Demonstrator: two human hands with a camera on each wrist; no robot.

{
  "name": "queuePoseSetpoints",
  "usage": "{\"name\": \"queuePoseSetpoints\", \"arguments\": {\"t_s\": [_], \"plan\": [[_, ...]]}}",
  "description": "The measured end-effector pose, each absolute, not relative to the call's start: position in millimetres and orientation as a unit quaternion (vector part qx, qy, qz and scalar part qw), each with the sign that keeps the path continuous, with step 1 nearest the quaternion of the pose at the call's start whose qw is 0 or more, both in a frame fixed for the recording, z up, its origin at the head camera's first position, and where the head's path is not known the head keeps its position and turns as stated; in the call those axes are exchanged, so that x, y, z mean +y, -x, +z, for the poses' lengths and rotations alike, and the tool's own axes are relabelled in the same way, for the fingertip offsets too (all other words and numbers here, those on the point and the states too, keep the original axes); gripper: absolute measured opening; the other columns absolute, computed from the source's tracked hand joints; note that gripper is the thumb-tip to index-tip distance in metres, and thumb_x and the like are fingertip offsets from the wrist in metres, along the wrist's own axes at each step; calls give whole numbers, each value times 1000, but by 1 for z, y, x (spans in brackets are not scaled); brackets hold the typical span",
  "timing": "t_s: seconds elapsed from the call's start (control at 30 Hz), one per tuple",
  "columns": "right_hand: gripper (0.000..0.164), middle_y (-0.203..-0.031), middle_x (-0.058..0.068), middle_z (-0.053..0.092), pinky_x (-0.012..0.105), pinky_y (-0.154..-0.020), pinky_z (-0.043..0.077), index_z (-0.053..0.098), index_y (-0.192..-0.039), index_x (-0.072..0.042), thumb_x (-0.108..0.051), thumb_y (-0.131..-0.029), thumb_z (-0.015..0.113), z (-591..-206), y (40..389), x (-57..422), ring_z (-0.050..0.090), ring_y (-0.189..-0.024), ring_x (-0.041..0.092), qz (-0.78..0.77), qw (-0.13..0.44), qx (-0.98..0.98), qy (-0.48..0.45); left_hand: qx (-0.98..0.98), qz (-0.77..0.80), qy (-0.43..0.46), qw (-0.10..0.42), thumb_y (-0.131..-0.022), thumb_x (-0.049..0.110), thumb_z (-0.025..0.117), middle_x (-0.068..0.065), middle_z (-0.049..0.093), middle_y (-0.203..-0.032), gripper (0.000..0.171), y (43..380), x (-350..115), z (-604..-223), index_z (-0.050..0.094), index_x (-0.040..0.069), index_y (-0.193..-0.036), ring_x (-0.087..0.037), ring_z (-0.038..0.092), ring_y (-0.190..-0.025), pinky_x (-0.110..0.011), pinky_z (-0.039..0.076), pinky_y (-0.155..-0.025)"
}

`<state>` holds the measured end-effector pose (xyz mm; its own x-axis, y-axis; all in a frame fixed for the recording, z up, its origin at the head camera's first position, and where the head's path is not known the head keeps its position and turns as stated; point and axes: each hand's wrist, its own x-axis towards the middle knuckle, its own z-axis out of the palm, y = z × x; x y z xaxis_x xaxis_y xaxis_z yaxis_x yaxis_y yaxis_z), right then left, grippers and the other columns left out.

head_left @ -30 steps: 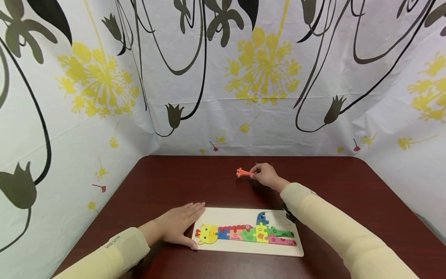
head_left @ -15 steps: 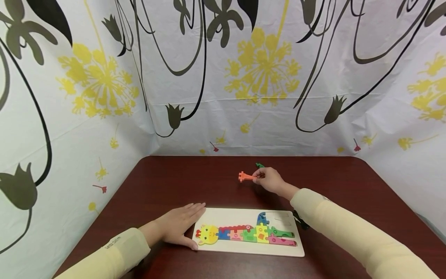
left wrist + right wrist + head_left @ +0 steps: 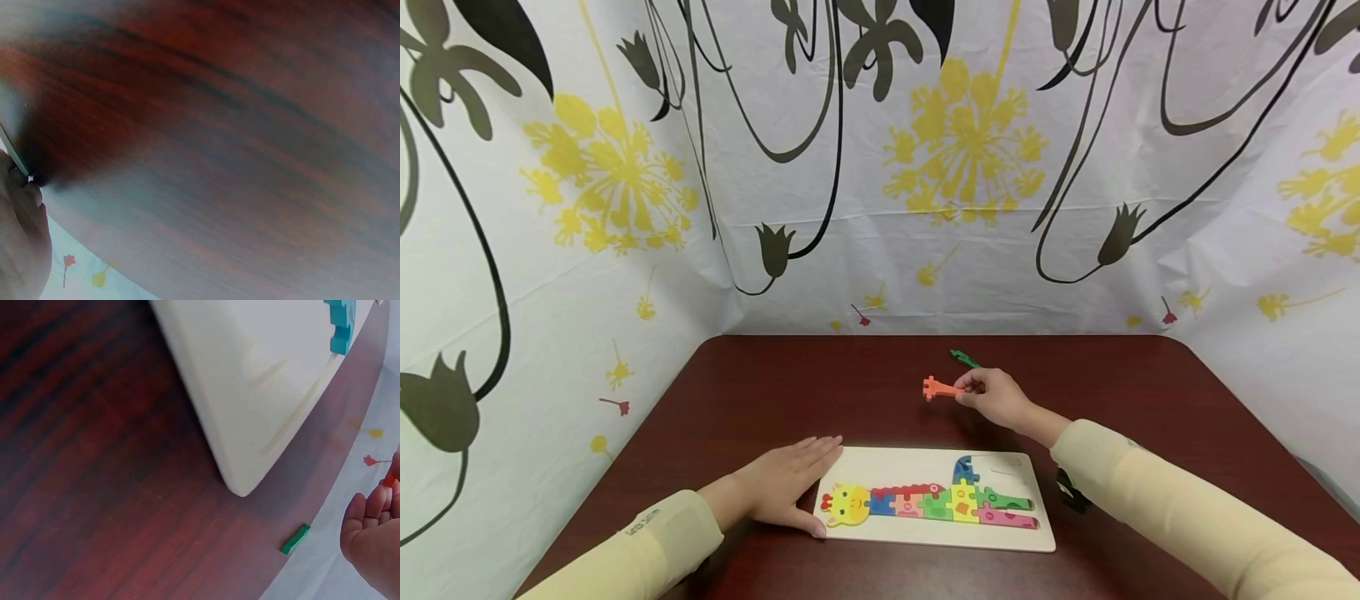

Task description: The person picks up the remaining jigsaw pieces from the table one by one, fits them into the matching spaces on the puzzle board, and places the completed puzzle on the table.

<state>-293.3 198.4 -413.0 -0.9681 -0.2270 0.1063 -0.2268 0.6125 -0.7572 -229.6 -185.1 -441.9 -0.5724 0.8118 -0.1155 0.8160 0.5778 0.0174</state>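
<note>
An orange puzzle piece (image 3: 938, 388) is pinched between the thumb and fingers of my right hand (image 3: 1000, 398), above the table beyond the puzzle board. In the right wrist view that hand (image 3: 375, 540) shows at the right edge, with a sliver of orange in its fingers. My left hand (image 3: 792, 483) rests flat on the left end of the white puzzle board (image 3: 887, 461), fingers straight. Set in the board is a colourful giraffe: a yellow head (image 3: 847, 504), several interlocking body pieces and a blue piece (image 3: 964, 471). Bare grooves show at its upper right corner.
A green puzzle piece (image 3: 964, 358) lies on the dark red-brown table (image 3: 820, 387), just behind my right hand. Patterned white cloth (image 3: 865, 275) hangs along the table's back and sides.
My right hand has drawn back toward me and to the right with the orange piece, uncovering the green piece behind it. The left hand and the board stay still.
</note>
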Motion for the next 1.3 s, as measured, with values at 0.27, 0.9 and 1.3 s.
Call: {"name": "queuePoseSetpoints", "arguments": {"t_s": [0.27,0.9,1.3], "plan": [[12,-87,5,58,31,-62,45,67,-103,-5,-10,-93,67,-416,279,207,50,-76,22,-425,-10,893,150,887,-17,-459,56,-81,85,35,-9,16,-161,110,230,-185,-443,16,6,-156,-21,16,-146,-42,20,-115],[12,-83,2,57,26,-56,43,67,-103,-6,-13,-93,68,-423,253,225,49,-69,18,-437,-54,876,196,887,-24,-459,57,-81,85,34,-8,16,-161,110,230,-184,-441,17,6,-156,-21,16,-146,-41,20,-115],[11,-80,2,56,24,-53,42,68,-100,-4,-10,-90,70,-427,240,236,48,-68,17,-442,-49,874,198,890,-26,-452,58,-80,86,33,-8,17,-161,111,229,-185,-442,17,7,-156,-21,16,-146,-41,20,-115]]}}
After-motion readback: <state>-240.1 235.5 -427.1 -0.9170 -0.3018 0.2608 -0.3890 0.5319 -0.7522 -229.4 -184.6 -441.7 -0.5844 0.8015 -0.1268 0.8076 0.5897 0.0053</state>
